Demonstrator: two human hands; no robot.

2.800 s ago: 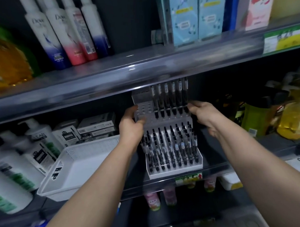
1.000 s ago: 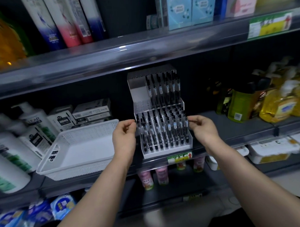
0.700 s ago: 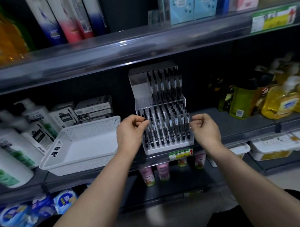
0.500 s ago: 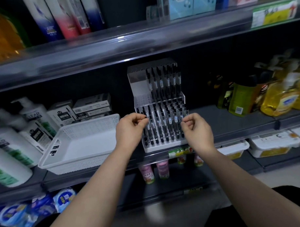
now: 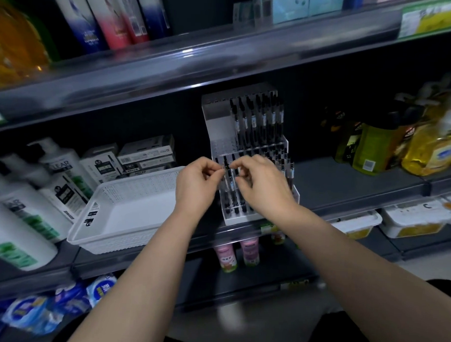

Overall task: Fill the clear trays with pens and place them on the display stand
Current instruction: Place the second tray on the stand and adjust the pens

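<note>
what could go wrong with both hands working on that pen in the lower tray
The left hand and right hand pinch one pen in the packed lower tray; a skewed pull could dislodge neighbouring pens. The display stand sits at the shelf's front edge, so a tug might slide or tip it forward.

The display stand [image 5: 218, 124] looks like smooth clear and white plastic, faintly glossy. Its pens [image 5: 254, 123] are shiny black plastic. The white basket [image 5: 131, 208] is matt, perforated plastic. The shelf board [image 5: 346, 185] is dark and matt; its front rail [image 5: 197, 65] gleams.
</note>
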